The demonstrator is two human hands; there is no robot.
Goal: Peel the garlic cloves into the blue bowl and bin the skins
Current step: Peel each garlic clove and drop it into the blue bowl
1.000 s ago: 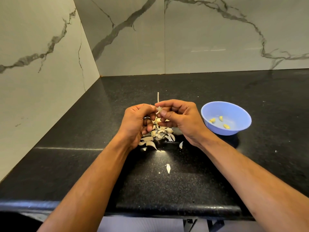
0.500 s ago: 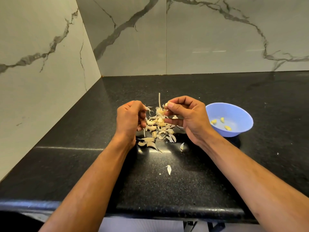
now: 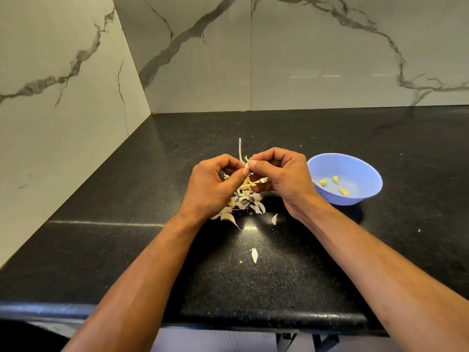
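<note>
Near the worktop's middle, our left hand (image 3: 214, 185) and right hand (image 3: 280, 175) pinch one garlic clove (image 3: 246, 165) above the skins (image 3: 243, 199). Light, papery, brittle: we'd take hold at its tip. Blue bowl (image 3: 365, 165), toward the right edge, holds three peeled cloves (image 3: 335, 184).

Blue bowl (image 3: 365, 163), pale yellow cloves (image 3: 335, 179), speckled black counter (image 3: 127, 237), grey-veined white walls (image 3: 304, 47)

Black counter (image 3: 127, 245); blue bowl (image 3: 365, 196) at rt, garlic skins (image 3: 245, 203) mid.
</note>
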